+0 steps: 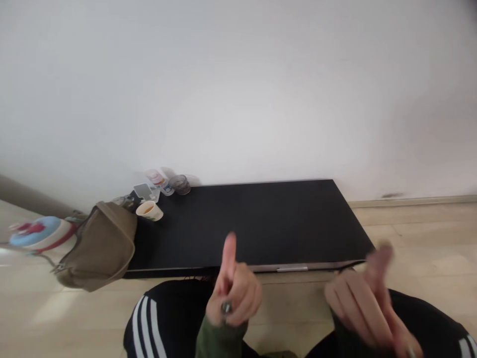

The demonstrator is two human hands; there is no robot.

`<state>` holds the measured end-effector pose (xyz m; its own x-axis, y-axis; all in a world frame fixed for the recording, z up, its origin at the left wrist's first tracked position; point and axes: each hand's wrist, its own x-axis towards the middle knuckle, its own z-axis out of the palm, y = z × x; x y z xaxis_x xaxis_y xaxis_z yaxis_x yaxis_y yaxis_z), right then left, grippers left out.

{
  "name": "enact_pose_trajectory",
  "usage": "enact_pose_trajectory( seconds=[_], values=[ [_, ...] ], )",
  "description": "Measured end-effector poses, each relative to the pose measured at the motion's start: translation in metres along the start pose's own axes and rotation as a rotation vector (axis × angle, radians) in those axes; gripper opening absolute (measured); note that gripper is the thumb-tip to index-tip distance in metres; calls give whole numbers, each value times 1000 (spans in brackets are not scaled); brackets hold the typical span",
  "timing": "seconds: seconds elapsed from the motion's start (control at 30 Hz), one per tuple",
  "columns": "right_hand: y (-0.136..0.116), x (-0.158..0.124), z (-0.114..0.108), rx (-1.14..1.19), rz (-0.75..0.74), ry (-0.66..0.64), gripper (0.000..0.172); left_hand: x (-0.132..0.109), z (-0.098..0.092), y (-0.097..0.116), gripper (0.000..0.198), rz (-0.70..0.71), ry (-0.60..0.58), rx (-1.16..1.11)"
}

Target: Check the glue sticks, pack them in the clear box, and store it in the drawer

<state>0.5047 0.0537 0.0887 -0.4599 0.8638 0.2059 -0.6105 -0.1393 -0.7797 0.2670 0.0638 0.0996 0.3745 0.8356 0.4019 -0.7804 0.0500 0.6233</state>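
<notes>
My left hand (236, 293) is closed in front of the table's near edge, one finger or thumb pointing up. A small, shiny, dark-and-silver end of something (226, 307) shows at the bottom of the fist; the rest is hidden, so I cannot tell its kind. My right hand (363, 303) is to the right, above my right thigh, smeared by motion. Its fingers are curled and its thumb or one finger points up. A small pale glint (410, 352) shows at its lower edge, too blurred to name. Neither hand touches the black table (257, 223).
On the table's left part are a brown bag (102, 243), a paper cup (149, 211) with amber liquid, a dark translucent round container (180, 184), a white-and-pink bottle (159, 181) and a small white-framed stand (143, 192). A blue-lidded tumbler (44, 233) is beside the bag. A white wall (238, 89) stands behind.
</notes>
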Motion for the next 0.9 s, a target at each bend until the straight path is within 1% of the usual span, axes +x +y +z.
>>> enact_pose_trajectory(
  seconds=[0.03, 0.07, 0.1, 0.17, 0.23, 0.3, 0.37, 0.43, 0.5, 0.53, 0.6, 0.63, 0.67, 0.7, 0.73, 0.77, 0.8, 0.83, 0.9],
  values=[
    [3, 14, 0, 201, -137, 35, 98, 12, -3, -10, 68, 66, 80, -149],
    [8, 28, 0, 351, -217, 78, 99, 23, -8, -19, 76, 50, 163, -245],
    [14, 41, -1, 459, -232, 136, 98, 32, -12, -29, 78, 21, 239, -310],
    [26, 59, -5, 588, -153, 206, 96, 41, -23, -43, 80, -38, 337, -357],
    [36, 65, -11, 641, -82, 208, 93, 41, -32, -51, 79, -43, 381, -375],
    [41, 62, -16, 659, -68, 187, 93, 35, -38, -53, 80, -27, 389, -385],
    [40, 57, -18, 669, -76, 169, 94, 32, -40, -52, 82, -20, 391, -370],
    [39, 52, -18, 672, -68, 155, 93, 32, -40, -50, 83, -47, 406, -290],
    [45, 46, -22, 659, -34, 164, 84, 33, -42, -51, 83, -107, 446, -107],
    [51, 42, -26, 645, -5, 177, 74, 32, -44, -53, 81, -139, 470, 27],
    [75, 29, -40, 599, 95, 238, 43, 25, -55, -60, 67, -163, 506, 380],
    [91, 21, -49, 563, 179, 281, 27, 18, -62, -64, 57, -153, 514, 595],
    [108, 12, -59, 517, 281, 348, 19, 10, -71, -69, 45, -126, 514, 827],
    [127, 4, -69, 460, 403, 446, 19, -1, -81, -74, 34, -96, 513, 1071],
    [146, -3, -79, 377, 538, 556, 19, -12, -92, -79, 28, -73, 518, 1296],
    [164, -10, -88, 284, 671, 657, 17, -23, -102, -84, 26, -55, 528, 1476],
    [180, -14, -97, 189, 758, 757, 13, -34, -111, -89, 27, -47, 543, 1605],
    [194, -17, -105, 109, 804, 850, 9, -44, -120, -94, 29, -49, 553, 1694],
    [214, -16, -119, 22, 816, 954, 3, -58, -132, -102, 32, -70, 530, 1800]
  ],
)
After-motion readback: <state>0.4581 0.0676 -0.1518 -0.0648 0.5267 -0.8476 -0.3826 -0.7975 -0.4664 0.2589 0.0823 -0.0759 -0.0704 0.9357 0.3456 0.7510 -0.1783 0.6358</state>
